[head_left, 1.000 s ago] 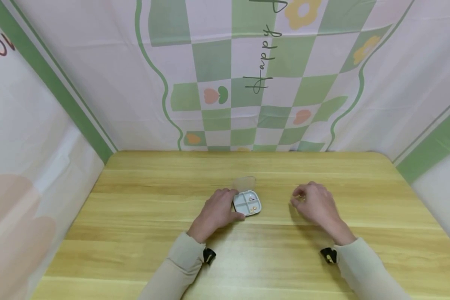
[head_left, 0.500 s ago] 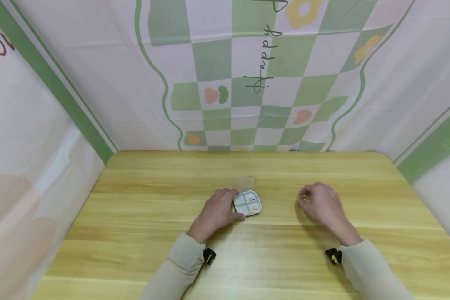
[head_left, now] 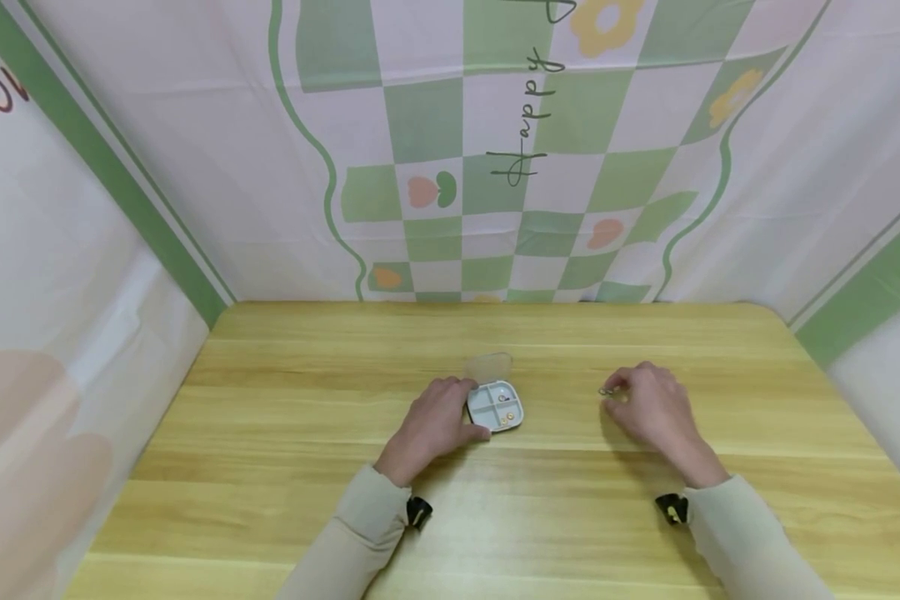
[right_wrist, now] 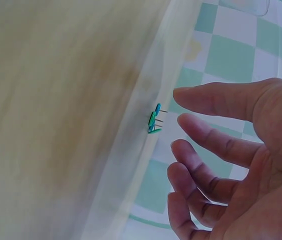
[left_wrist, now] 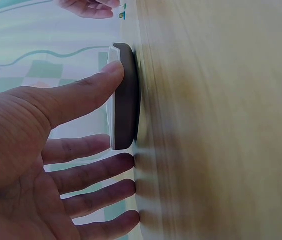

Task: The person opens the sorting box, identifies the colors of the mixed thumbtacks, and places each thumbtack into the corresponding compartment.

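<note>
In the head view, my left hand (head_left: pixel 433 418) holds a small white pill case (head_left: pixel 483 418) with four compartments, its clear lid (head_left: pixel 489 365) folded back. My thumb presses its near rim and the index finger lies at the opposite side. Small gold pieces (head_left: pixel 508 417) and a ring-like piece (head_left: pixel 502 398) lie in its right compartments. My right hand (head_left: pixel 651 412) hovers with bent fingers spread apart and nothing between them. Just beyond its fingertips, several small pin-backed studs (right_wrist: pixel 152 119) with blue-green flat heads lie on the table in the right wrist view.
The wooden tabletop (head_left: pixel 270 500) spreads around both hands. Behind it hangs a printed cloth (head_left: pixel 487 125) with green checks, and more cloth walls close off both sides. A dark wrist camera (head_left: pixel 418 512) sits at the left cuff, another (head_left: pixel 672 508) at the right.
My right hand has drawn slightly to the right, and the small studs that were within its fingers now show on the table beside the fingertips. The left hand and case have stayed put.
</note>
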Demonstrator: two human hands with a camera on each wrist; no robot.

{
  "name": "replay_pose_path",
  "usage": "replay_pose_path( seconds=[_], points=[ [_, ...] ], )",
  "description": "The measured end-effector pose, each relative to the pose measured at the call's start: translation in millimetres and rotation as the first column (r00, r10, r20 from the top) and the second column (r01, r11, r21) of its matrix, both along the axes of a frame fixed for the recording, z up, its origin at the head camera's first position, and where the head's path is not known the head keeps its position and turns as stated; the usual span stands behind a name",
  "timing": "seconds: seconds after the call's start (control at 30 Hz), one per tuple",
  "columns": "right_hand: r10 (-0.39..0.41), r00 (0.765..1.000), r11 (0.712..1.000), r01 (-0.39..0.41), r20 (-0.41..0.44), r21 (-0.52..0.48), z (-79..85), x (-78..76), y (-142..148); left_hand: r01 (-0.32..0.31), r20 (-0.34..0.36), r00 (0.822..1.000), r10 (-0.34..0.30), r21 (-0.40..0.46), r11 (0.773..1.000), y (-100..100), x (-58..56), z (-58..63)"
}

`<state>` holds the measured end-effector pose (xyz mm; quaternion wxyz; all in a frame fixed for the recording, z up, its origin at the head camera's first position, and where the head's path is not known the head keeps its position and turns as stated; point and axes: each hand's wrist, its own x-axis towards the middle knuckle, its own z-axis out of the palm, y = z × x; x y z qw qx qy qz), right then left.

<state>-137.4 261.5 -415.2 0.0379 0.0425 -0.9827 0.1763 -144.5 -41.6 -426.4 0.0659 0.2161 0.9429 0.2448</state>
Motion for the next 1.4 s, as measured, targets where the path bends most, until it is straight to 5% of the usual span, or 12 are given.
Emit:
replay_pose_path(
  seconds=[1.4],
  points=[
    [0.009,0.999,0.997,-0.013,0.048,0.08,-2.0,-4.2,10,0.004,0.008,1.0,-0.004,-0.001,1.0,0,-0.3,-0.6]
  ],
)
